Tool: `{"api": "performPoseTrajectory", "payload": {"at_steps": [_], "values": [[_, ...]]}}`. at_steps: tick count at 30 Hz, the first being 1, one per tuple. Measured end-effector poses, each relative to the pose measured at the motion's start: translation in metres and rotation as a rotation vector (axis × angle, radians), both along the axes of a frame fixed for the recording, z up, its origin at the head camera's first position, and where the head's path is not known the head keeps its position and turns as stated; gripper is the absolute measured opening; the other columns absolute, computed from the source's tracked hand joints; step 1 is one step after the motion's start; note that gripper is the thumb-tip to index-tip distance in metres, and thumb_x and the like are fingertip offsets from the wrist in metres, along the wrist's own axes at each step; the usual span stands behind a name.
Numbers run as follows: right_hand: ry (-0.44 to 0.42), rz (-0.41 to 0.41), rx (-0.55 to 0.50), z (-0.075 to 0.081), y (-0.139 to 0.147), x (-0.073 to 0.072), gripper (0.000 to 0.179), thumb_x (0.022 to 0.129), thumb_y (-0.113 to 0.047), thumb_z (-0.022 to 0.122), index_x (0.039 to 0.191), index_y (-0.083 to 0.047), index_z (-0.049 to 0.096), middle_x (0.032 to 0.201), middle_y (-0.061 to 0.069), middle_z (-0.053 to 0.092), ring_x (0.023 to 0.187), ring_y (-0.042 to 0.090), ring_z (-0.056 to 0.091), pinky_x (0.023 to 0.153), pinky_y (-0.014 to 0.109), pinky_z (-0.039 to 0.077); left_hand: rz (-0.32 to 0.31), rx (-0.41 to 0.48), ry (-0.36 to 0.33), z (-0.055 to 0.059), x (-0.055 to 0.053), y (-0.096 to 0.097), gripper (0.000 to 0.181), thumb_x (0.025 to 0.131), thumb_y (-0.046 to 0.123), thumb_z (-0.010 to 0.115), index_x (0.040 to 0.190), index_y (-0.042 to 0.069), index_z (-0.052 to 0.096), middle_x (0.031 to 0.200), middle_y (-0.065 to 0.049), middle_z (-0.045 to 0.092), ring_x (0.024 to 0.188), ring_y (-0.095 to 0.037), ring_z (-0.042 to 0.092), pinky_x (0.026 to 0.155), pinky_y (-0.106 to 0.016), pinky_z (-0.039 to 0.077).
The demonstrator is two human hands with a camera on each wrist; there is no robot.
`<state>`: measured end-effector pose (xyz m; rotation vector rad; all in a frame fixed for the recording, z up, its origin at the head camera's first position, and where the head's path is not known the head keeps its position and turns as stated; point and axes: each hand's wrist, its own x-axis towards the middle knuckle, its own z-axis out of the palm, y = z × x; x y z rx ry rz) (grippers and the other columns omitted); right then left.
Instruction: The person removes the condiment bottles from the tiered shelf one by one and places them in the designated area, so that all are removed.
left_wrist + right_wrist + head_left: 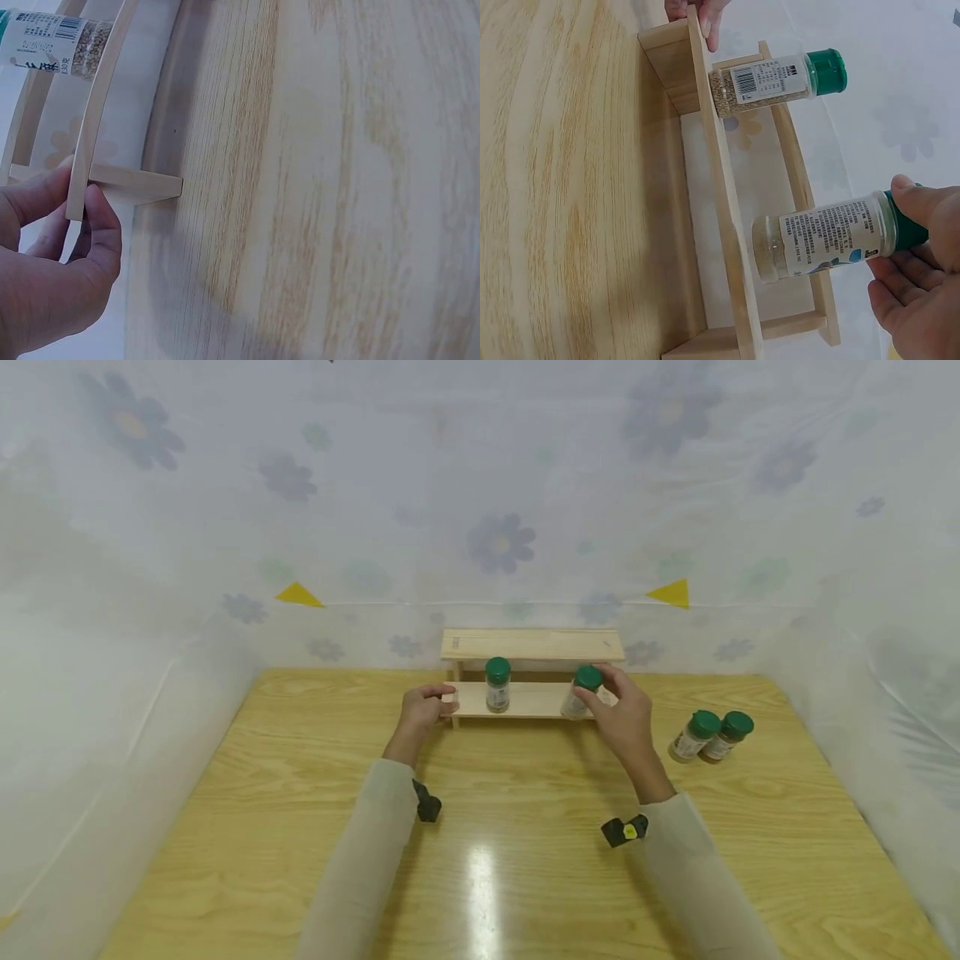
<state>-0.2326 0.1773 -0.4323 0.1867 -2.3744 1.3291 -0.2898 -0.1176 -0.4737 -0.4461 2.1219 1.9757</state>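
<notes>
A small two-tier wooden rack [532, 645] stands at the back of the table. My left hand [423, 708] pinches the left end of its lower shelf [88, 127] between thumb and fingers. On that shelf stands a spice jar [497, 685] with a green cap, seeds and a white label, upright left of the middle. My right hand [626, 710] grips a second green-capped spice jar [825, 236] by its cap, thumb on one side and fingers on the other. The held jar is over the right part of the lower shelf, its base close above the board in the right wrist view.
Two more green-capped spice jars, a nearer one [693, 737] and one beside it [727, 737], stand together on the wooden table [525, 827] right of the rack. Behind the rack hangs a white flowered sheet [420, 510] with two yellow triangles [671, 594].
</notes>
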Motion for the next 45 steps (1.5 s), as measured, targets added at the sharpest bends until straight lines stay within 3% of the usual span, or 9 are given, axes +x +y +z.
{"api": "performPoseTrajectory", "payload": {"at_steps": [7,17,20,24,30,33,36,41,45], "values": [[-0.043,-0.026,-0.006,0.0,0.014,0.013,0.052,0.085,-0.024,0.073,0.128,-0.003,0.056,0.125,0.019,0.06,0.118,0.036,0.056,0.103,0.052,0.041,0.001,-0.006,0.002,-0.002,-0.002,0.001,0.031,0.086,0.003,0.068,0.117,0.006,0.067,0.139,-0.008,0.049,0.086,-0.016,0.062,0.08,-0.032,0.055],[-0.028,-0.069,-0.001,-0.002,0.034,0.033,0.048,0.083,-0.018,0.074,0.125,-0.002,0.058,0.121,0.017,0.063,0.114,0.032,0.058,0.1,0.049,0.044,-0.001,0.012,-0.004,0.0,-0.001,0.0,0.031,0.085,0.003,0.069,0.116,0.007,0.068,0.142,-0.008,0.047,0.08,-0.013,0.061,0.088,-0.04,0.053],[-0.031,-0.089,-0.001,-0.002,0.041,0.04,0.049,0.082,-0.018,0.075,0.125,-0.002,0.058,0.121,0.017,0.063,0.109,0.006,0.059,0.1,0.049,0.044,0.0,0.007,-0.005,0.0,-0.001,0.001,0.03,0.085,0.003,0.069,0.115,0.007,0.068,0.142,-0.008,0.047,0.082,-0.014,0.061,0.088,-0.039,0.053],[-0.051,-0.096,0.002,-0.002,0.051,0.051,0.049,0.084,-0.019,0.074,0.127,-0.002,0.057,0.122,0.016,0.062,0.1,-0.021,0.043,0.099,0.05,0.044,-0.001,0.001,-0.008,0.002,-0.001,0.002,0.029,0.085,0.003,0.068,0.114,0.008,0.068,0.142,-0.007,0.048,0.085,-0.015,0.061,0.086,-0.037,0.054],[-0.067,-0.129,0.033,-0.009,0.066,0.063,0.048,0.084,-0.018,0.073,0.126,-0.001,0.057,0.121,0.019,0.062,0.098,-0.023,0.042,0.097,0.055,0.043,0.0,0.002,-0.006,0.003,0.0,0.003,0.029,0.085,0.003,0.068,0.114,0.007,0.068,0.141,-0.007,0.048,0.084,-0.014,0.061,0.081,-0.033,0.054],[-0.069,-0.18,0.051,-0.013,0.072,0.068,0.045,0.082,-0.016,0.075,0.122,0.0,0.06,0.116,0.018,0.065,0.095,-0.024,0.044,0.1,0.029,0.046,0.0,0.003,-0.004,0.002,-0.001,0.004,0.029,0.085,0.003,0.068,0.114,0.007,0.068,0.139,-0.007,0.05,0.082,-0.013,0.062,0.077,-0.03,0.055],[-0.102,-0.226,0.06,-0.016,0.077,0.074,0.047,0.081,-0.016,0.076,0.122,-0.001,0.06,0.117,0.017,0.065,0.094,-0.024,0.043,0.091,0.006,0.039,-0.002,-0.002,-0.004,0.002,-0.001,0.004,0.029,0.085,0.002,0.068,0.114,0.007,0.068,0.135,-0.007,0.053,0.081,-0.013,0.061,0.073,-0.028,0.054],[-0.138,-0.271,0.026,-0.022,0.088,0.084,0.05,0.082,-0.018,0.075,0.126,-0.003,0.058,0.123,0.018,0.062,0.094,-0.024,0.042,0.089,0.006,0.041,0.001,-0.003,-0.003,0.003,0.001,0.004,0.028,0.085,0.003,0.068,0.113,0.008,0.068,0.135,-0.007,0.052,0.082,-0.014,0.061,0.077,-0.031,0.055],[-0.102,-0.302,-0.012,-0.026,0.095,0.088,0.047,0.081,-0.012,0.076,0.124,-0.001,0.06,0.105,-0.01,0.064,0.09,-0.02,0.049,0.085,0.002,0.039,0.0,-0.001,-0.005,0.004,0.002,0.004,0.029,0.085,0.003,0.069,0.113,0.008,0.069,0.138,-0.007,0.049,0.084,-0.014,0.062,0.084,-0.035,0.054]]}}
